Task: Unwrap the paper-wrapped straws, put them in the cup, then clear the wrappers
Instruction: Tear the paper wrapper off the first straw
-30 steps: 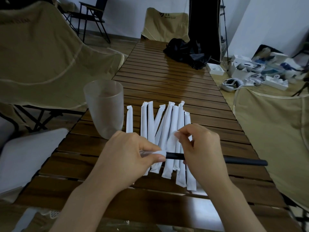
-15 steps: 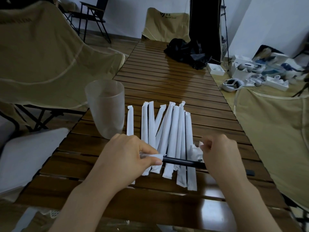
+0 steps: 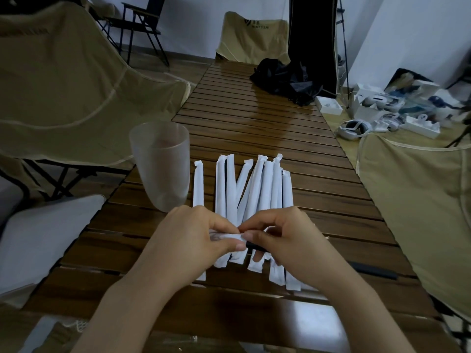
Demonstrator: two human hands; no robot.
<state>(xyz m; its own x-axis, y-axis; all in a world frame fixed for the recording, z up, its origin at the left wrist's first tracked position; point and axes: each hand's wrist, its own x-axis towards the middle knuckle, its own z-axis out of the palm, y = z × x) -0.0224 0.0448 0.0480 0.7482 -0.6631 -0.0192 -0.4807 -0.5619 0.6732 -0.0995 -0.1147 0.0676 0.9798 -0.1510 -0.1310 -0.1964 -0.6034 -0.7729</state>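
At lower centre, the left hand (image 3: 193, 240) pinches the white wrapper (image 3: 226, 236) while the right hand (image 3: 288, 240) grips the black straw (image 3: 374, 270), above the wrapped straws (image 3: 252, 197); the cup (image 3: 160, 164) stands left of centre.

Pretty dim shot overall, kind of a murky indoor look with a cool, bluish cast. The only real glare was on the slatted table (image 3: 257, 128), a pale sheen well beyond the fingers (image 3: 244, 235) and another bright patch close to the camera, nearer than the wrists. The white wrapped straws (image 3: 254, 189) just past the fingertips stood out sharp against the dark wood. Fingertips looked a bit soft. Wide-angle lens bent everything at the edges, and the clutter far off to the right was blurry. Shadows were soft, nothing hard-edged.
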